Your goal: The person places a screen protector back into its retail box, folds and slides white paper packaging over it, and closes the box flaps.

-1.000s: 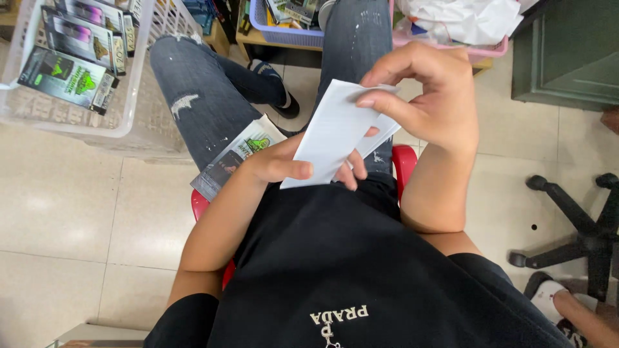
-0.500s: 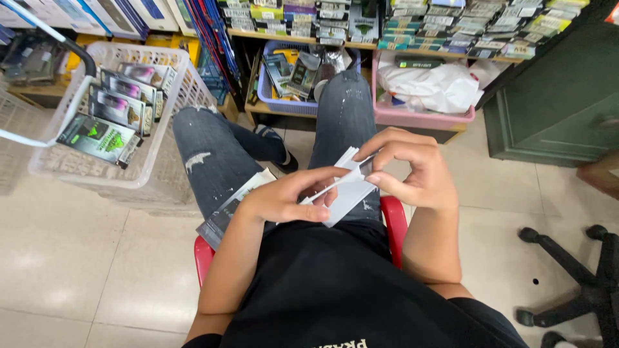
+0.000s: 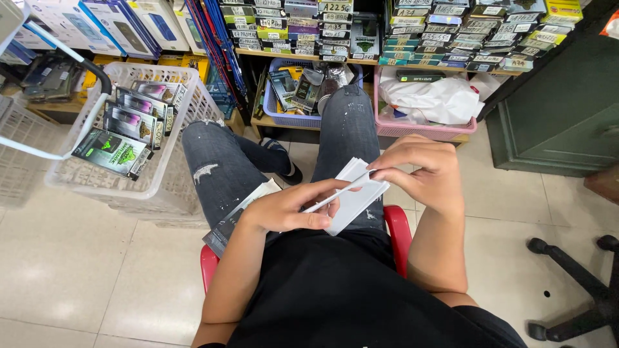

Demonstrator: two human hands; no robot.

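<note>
Both hands hold flat white paper sleeve [image 3: 351, 196] — left hand [image 3: 290, 209] beneath | right hand [image 3: 419, 171] pinching its far edge | sleeve now lower, tilted nearly edge-on, versus a second ago

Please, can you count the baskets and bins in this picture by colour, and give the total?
White baskets: 2, the white basket with flat packages and a second white basket at the left edge.
Blue bin: 1, the blue bin under the shelf.
Pink bin: 1, the pink bin holding a white bag.
Total: 4
</note>
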